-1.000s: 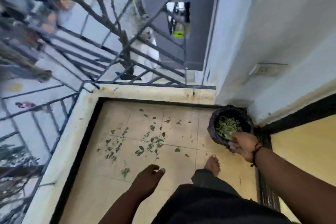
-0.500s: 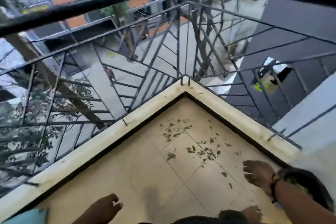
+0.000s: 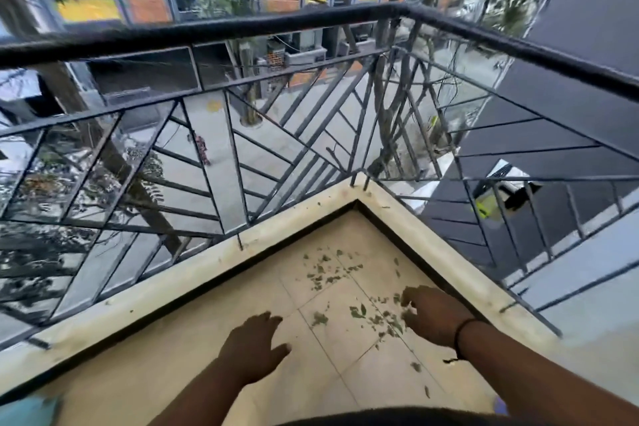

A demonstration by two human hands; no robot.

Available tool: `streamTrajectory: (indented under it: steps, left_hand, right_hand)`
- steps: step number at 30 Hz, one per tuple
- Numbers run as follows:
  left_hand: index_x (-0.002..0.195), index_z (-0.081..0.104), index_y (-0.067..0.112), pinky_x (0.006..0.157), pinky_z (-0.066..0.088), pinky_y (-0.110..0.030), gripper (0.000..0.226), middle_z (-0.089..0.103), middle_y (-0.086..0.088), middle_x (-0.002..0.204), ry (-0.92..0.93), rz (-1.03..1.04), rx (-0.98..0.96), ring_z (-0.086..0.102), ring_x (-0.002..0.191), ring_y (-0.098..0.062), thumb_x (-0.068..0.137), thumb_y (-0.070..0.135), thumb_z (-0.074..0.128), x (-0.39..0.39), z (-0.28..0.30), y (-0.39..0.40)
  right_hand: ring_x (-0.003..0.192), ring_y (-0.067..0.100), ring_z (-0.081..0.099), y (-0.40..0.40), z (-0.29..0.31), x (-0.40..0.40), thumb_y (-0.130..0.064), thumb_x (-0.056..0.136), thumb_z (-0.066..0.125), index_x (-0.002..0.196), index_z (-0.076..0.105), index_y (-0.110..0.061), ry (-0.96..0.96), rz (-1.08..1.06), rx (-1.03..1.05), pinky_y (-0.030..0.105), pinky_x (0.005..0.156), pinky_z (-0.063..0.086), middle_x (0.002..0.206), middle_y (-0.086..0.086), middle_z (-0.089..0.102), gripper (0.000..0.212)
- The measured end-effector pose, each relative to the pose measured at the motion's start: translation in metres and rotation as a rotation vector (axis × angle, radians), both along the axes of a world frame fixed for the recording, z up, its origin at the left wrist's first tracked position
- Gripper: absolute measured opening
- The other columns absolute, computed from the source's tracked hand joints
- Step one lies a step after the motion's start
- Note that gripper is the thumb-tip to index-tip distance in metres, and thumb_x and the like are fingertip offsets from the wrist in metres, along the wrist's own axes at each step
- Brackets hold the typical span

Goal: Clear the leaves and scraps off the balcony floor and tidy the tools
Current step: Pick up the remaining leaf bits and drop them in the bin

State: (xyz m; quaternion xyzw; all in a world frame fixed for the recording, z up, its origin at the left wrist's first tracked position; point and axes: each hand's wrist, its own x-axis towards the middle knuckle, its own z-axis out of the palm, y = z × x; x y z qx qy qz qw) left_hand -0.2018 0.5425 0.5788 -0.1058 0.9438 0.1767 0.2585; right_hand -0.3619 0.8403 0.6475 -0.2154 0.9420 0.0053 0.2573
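Small green leaf scraps [image 3: 359,312] lie scattered on the beige tiled balcony floor [image 3: 311,377], with a second patch of leaves [image 3: 325,270] nearer the corner. My right hand [image 3: 436,316], a black band at its wrist, reaches down among the nearer scraps with its fingers bent; whether they pinch any leaves is hidden. My left hand [image 3: 257,346] hovers low over bare tile to the left of the leaves, fingers relaxed and holding nothing.
A pale raised ledge [image 3: 166,290] borders the floor and meets in a corner ahead. A black metal railing [image 3: 242,33] stands on it, with the street far below. A light blue object [image 3: 24,408] shows at the bottom left edge.
My view swung left, away from the black pot of leaves to the railing corner. My right hand left the pot and came down onto the scattered leaves. My left hand moved forward.
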Motion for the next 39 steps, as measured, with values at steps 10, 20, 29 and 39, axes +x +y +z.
streamTrajectory:
  steps: [10, 20, 29, 39]
  left_hand:
    - [0.157, 0.007, 0.027, 0.121, 0.009, -0.042, 0.085, 0.000, -0.003, 0.165, 0.005, -0.112, -0.149, 0.002, 0.152, -0.026, 0.091, 0.070, 0.039, -0.081, -0.001, -0.021]
    - [0.157, 0.007, 0.027, 0.121, 0.011, -0.044, 0.090, -0.003, -0.003, 0.165, -0.227, -0.082, -0.213, 0.002, 0.152, -0.027, 0.087, 0.075, 0.037, -0.133, 0.016, -0.082]
    - [0.157, 0.008, 0.029, 0.120, 0.016, -0.043, 0.094, 0.003, -0.004, 0.165, -0.102, -0.308, -0.164, 0.009, 0.151, -0.026, 0.083, 0.080, 0.036, -0.236, 0.021, -0.119]
    - [0.156, 0.010, 0.031, 0.116, 0.020, -0.049, 0.106, 0.011, -0.003, 0.164, -0.114, -0.697, -0.226, 0.017, 0.149, -0.027, 0.071, 0.092, 0.030, -0.327, 0.019, -0.183]
  right_hand:
    - [0.123, 0.024, 0.045, -0.024, -0.049, -0.052, -0.042, 0.096, 0.048, 0.136, 0.039, -0.026, -0.048, -0.032, 0.007, 0.030, 0.096, 0.038, 0.136, 0.004, 0.046, 0.044]
    - [0.128, 0.024, 0.043, -0.019, -0.039, -0.119, -0.043, 0.096, 0.046, 0.142, 0.033, -0.027, -0.068, -0.115, 0.045, 0.032, 0.102, 0.038, 0.143, 0.001, 0.042, 0.051]
    - [0.127, 0.023, 0.044, -0.048, -0.031, -0.133, -0.045, 0.094, 0.049, 0.142, 0.034, -0.027, -0.054, -0.351, 0.099, 0.034, 0.101, 0.041, 0.141, 0.002, 0.044, 0.053]
    - [0.127, 0.024, 0.044, -0.109, -0.009, -0.088, -0.048, 0.093, 0.051, 0.141, 0.036, -0.027, -0.126, -0.672, 0.094, 0.035, 0.102, 0.041, 0.141, 0.003, 0.045, 0.055]
